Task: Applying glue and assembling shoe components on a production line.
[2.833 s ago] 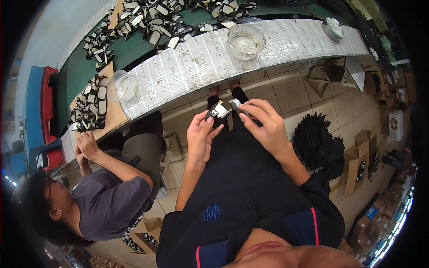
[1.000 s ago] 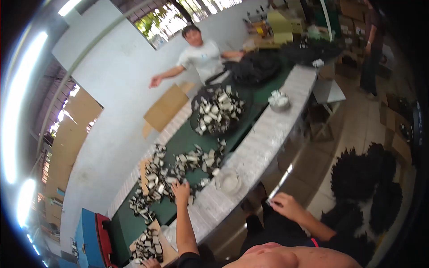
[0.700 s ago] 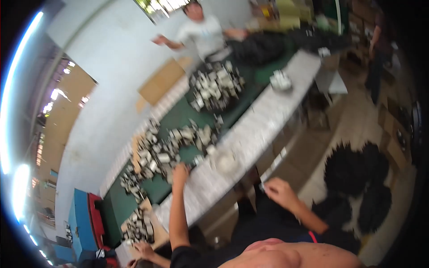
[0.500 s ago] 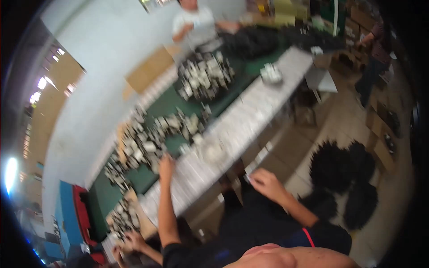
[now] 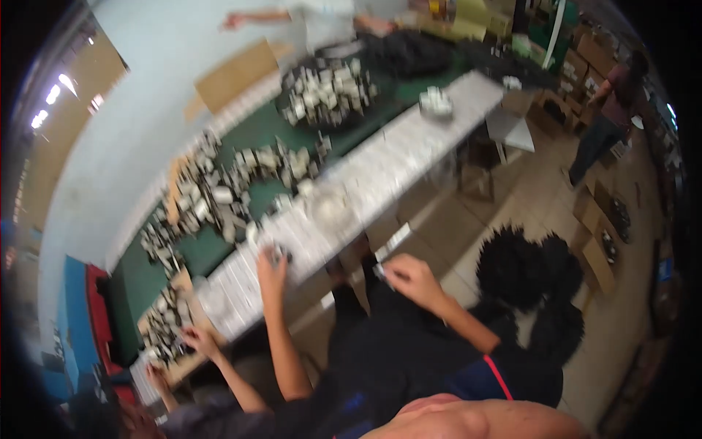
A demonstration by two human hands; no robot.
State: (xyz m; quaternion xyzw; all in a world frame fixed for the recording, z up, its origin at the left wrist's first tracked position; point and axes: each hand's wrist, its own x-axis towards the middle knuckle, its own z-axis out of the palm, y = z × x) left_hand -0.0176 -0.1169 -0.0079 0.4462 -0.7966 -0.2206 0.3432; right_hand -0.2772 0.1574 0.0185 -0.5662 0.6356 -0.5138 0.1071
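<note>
My left hand point(image 5: 273, 274) is raised over the near edge of the long white-topped bench point(image 5: 380, 168), fingers closed round a small part point(image 5: 281, 254), dark and pale, too blurred to name. Above my lap, my right hand point(image 5: 415, 281) pinches a small whitish piece point(image 5: 378, 271), its kind unclear. A pale round bowl point(image 5: 333, 209) sits on the bench beyond my left hand. Past the bench, a heap of small white-and-black parts point(image 5: 212, 194) spreads over a green table surface point(image 5: 238, 135).
At lower left, a co-worker's hands point(image 5: 197, 341) are at another pile of parts point(image 5: 167, 322). A heaped bowl point(image 5: 436, 104) and a large pile of parts point(image 5: 329, 91) lie farther off. Black bristly bundles point(image 5: 515, 267) are on the floor at right. A person point(image 5: 610, 110) stands beyond.
The view has shifted, so the bench appears farther left. My left hand has moved from the heap's edge back over the bench with a small part. Across the table, a person's arm has stretched out leftward.
</note>
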